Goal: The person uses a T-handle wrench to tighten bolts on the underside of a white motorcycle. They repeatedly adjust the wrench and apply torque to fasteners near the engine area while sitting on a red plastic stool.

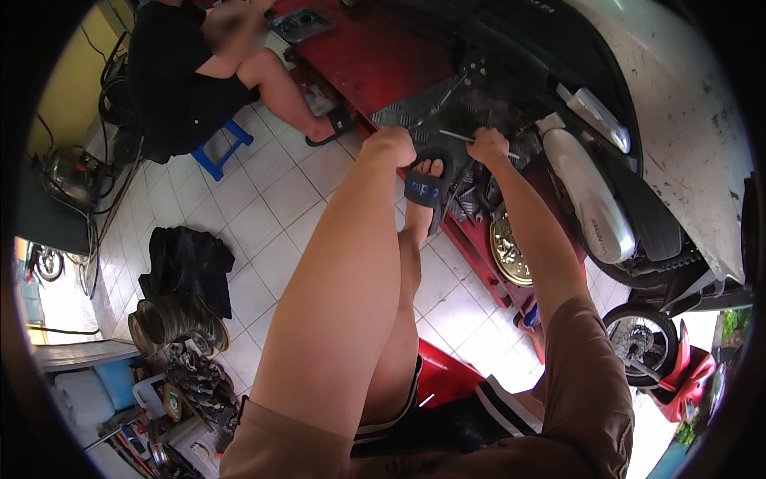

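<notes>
My left hand [389, 148] is closed in a fist at the edge of a red lift table. A long, slim metal tool [439, 102] slants from beside that fist toward the motorcycle's dark underside; the grip itself is hidden. My right hand [488, 145] is wrapped round a thin silver bar [456, 136], which sticks out on both sides of the fist like the crossbar of a T-handle wrench. Any shaft below it is hidden. Between the hands, my foot in a dark slide sandal [423, 188] rests against the table edge. The motorcycle's silver exhaust [590, 195] lies right of my right hand.
Several wrenches [467, 199] and a gold round tray [511, 251] lie on the red lift table [375, 60]. Far left, another person [179, 88] sits by a blue stool [222, 150]. Black cloth [187, 267] and metal parts lie lower left. Another motorcycle's wheel [641, 342] stands lower right.
</notes>
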Motion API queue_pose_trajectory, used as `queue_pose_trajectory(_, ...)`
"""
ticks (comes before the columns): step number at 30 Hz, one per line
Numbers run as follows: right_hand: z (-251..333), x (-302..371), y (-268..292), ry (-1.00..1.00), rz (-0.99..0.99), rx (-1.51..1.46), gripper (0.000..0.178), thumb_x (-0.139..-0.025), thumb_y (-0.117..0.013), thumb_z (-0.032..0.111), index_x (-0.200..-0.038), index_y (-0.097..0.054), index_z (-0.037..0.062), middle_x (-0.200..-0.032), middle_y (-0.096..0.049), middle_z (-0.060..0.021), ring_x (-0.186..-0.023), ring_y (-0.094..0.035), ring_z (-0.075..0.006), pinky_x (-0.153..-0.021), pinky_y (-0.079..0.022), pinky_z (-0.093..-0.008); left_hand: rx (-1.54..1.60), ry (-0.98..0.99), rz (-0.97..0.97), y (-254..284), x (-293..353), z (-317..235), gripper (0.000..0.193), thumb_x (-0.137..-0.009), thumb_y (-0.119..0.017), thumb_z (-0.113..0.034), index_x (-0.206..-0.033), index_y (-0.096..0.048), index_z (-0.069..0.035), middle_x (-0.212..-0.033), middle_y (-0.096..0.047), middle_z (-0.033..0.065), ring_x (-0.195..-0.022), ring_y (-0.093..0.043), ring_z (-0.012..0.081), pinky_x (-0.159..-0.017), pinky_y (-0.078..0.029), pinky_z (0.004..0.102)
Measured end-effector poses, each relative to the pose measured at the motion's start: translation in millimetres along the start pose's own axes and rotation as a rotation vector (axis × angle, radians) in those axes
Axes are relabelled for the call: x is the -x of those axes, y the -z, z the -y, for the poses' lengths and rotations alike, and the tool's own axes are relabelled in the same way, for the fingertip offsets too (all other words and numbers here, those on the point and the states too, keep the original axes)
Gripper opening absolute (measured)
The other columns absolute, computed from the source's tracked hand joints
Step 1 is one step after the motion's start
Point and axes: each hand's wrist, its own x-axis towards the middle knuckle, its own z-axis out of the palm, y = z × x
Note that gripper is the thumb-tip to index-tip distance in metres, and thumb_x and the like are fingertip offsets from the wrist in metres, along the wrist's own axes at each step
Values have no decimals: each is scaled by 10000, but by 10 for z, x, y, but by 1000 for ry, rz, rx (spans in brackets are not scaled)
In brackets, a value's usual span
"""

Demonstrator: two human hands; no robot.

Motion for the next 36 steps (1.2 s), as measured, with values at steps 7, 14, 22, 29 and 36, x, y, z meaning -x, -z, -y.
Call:
queue_pose_trajectory(7,-478,676,886,19,-300,49,306,-768,-664,347,-781,-694,43,-795,-663,-201,-777,-662,-349,-711,-535,-434,151,-173,-112,39,149,-346,270,-811,-547,-183,-1021,-685,-83,-1083,-649,138,-1039,-614,280,-879,-497,385)
queue_pose_trajectory(14,-690,2553,1825,-54,-375,-315,346,-781,-679,327,-676,-676,-3,-624,-600,-239,-644,-630,-394,-630,-495,-462,146,-249,57,7,417,-930,190,-794,-593,-149,-758,-691,11,-728,-688,112,-625,-662,218,-571,-529,356)
queue_pose_trajectory(22,-863,4600,1975,-392,-550,-1643,430,-909,-582,264,-564,-351,149,-480,-294,91,-410,-225,-44,-382,-145,-256,450,-548,-15,277,483,-1409,152,-795,-680,-131,-856,-688,8,-673,-666,78,-525,-597,111,-493,-491,243)
queue_pose_trajectory(29,-1029,5005,1910,-242,-829,-1947,438,-929,-527,202,-564,-290,154,-489,-258,61,-410,-186,-55,-397,-120,-256,1100,-685,337,636,1501,-1814,136,-913,-586,-172,-903,-575,-37,-814,-602,48,-749,-605,150,-671,-496,265)
queue_pose_trajectory(36,-900,4935,1809,-20,-807,-2018,457,-921,-526,180,-542,-273,144,-475,-266,40,-404,-195,-79,-405,-149,-273,1251,-754,405,714,2060,-1700,202,-958,-494,-205,-1046,-506,-24,-1056,-596,134,-1018,-612,276,-847,-520,385)
